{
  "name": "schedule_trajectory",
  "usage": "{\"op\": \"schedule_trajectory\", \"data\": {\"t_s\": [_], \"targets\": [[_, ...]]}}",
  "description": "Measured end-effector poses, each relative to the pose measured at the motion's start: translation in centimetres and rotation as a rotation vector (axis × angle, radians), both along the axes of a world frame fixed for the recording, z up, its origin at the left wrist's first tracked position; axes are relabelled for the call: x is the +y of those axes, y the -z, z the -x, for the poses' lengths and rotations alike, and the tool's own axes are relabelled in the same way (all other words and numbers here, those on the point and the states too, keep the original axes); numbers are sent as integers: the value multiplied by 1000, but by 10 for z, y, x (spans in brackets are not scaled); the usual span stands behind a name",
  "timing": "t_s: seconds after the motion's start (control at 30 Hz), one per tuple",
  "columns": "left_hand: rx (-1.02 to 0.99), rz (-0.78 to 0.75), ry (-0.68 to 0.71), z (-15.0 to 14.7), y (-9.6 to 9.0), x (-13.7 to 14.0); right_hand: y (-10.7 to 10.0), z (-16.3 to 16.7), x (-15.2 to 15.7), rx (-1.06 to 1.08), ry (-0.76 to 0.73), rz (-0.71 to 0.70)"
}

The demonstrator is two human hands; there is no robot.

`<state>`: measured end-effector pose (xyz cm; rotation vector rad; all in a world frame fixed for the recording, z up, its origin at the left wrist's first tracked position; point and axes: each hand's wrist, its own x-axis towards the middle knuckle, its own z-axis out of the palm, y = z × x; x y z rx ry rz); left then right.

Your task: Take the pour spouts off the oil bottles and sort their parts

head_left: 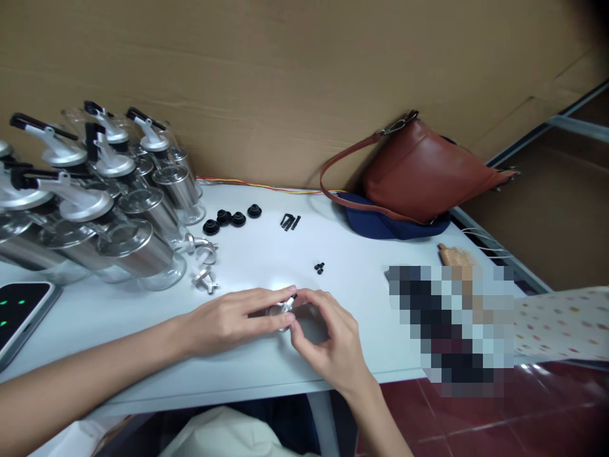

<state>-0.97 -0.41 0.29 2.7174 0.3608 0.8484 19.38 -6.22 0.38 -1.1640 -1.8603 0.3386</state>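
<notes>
Near the table's front edge, my left hand (228, 320) lies low with its fingers closed around a silver pourer spout (280, 310). My right hand (335, 333) pinches at the tip of the same spout, thumb and index finger at a small black part (293, 297) there. Fingers cover much of the spout. Left of the hands lie more silver spouts (205, 280). Beyond them is a row of several black rubber stoppers (238, 219). Some black strips (290, 221) and a small cluster of black caps (320, 268) rest on the white table (266, 254).
Several glass-and-steel bottles (137, 247) with pourer tops crowd the left side. A scale with green digits (26, 317) sits at the left edge. At the back right, a brown bag (419, 171) rests on a navy cap (394, 225). A spotted sleeve (561, 324) reaches in from the right.
</notes>
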Motion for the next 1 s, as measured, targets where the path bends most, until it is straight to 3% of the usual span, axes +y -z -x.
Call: {"op": "schedule_trajectory", "data": {"t_s": [0.23,0.47,0.73,1.0], "targets": [[15,-37,81,-2,4,4,0,-2,-2,25,-12,-18],[36,-171,47,-4,4,5,1,-1,-1,62,42,-20],[36,-197,78,-8,-5,3,2,-3,-1,-19,55,-25],[-61,-57,46,-10,-3,3,1,-1,0,30,37,-45]]}}
